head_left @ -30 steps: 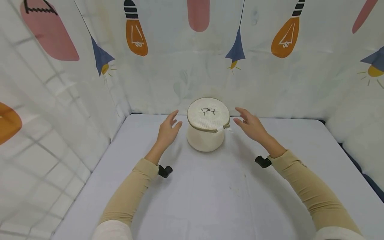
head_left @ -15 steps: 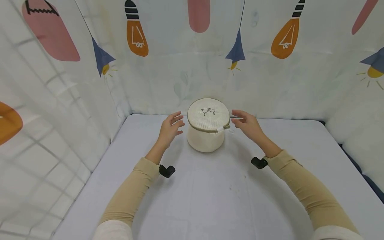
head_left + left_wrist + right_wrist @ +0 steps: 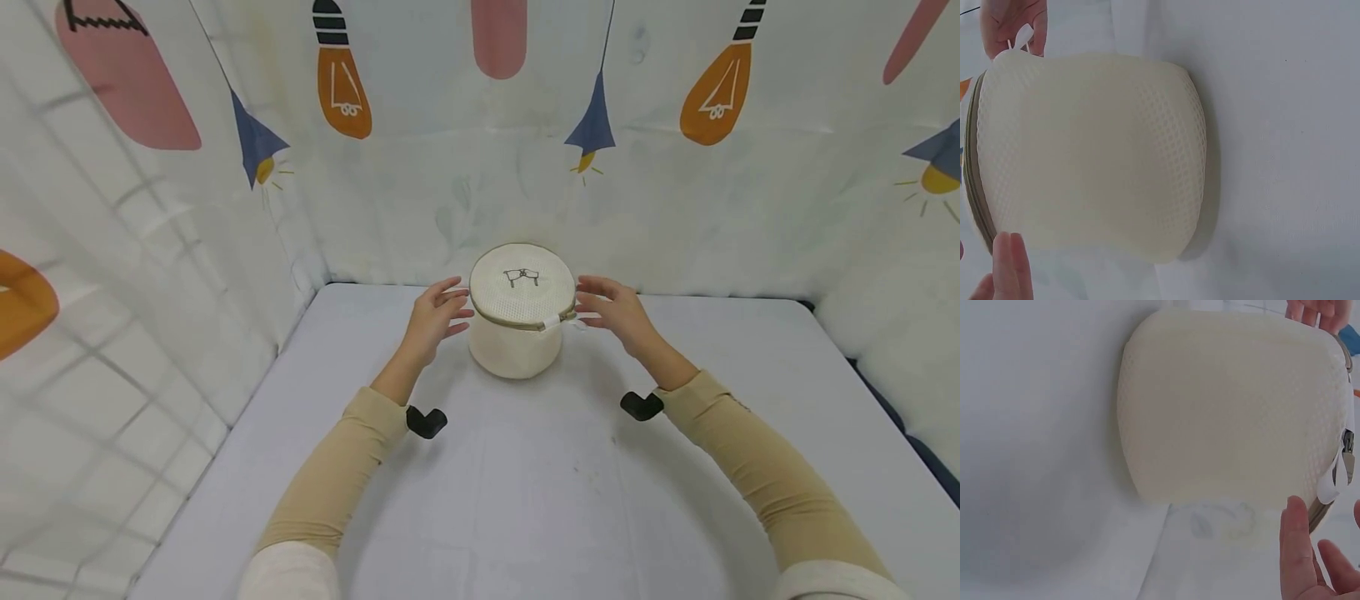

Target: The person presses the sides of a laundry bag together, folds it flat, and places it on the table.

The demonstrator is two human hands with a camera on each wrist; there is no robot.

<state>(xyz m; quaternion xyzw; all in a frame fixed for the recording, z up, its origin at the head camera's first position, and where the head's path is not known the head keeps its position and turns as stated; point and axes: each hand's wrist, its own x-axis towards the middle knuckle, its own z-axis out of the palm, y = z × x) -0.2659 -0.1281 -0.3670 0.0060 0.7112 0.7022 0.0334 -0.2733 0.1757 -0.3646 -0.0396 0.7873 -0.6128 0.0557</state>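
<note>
At the far middle of the pale bench (image 3: 525, 483), close to the printed backdrop (image 3: 450, 192), a cream mesh pouch (image 3: 517, 333) is seen standing upright, round like a drum, with its flat lid turned up and a small dark drawing marked on top. An olive zip band (image 3: 517, 320) is run around the lid's rim, and a white pull tab (image 3: 552, 322) is hung at the front right of it. The pouch is flanked on both sides now: the left hand (image 3: 433, 317) is held just beside its left wall, fingers (image 3: 457, 302) spread and nearly straight, their tips brought up to the rim, though whether contact is made cannot be told from the head view. From the left wrist view the pouch (image 3: 1091, 156) is shown filling the frame, with a fingertip (image 3: 1010, 265) laid close by the zip edge. On the other side the right hand (image 3: 617, 310) is held open too, fingers relaxed, nothing gripped, its tips poised just beside the tab. In the right wrist view the pouch (image 3: 1229, 406) and its tab (image 3: 1329, 487) are seen with a fingertip (image 3: 1294, 544) near the rim but apart from it. Tan sleeves (image 3: 337, 475) are worn on both arms, and a black wrist mount (image 3: 426, 420) is carried under each.
</note>
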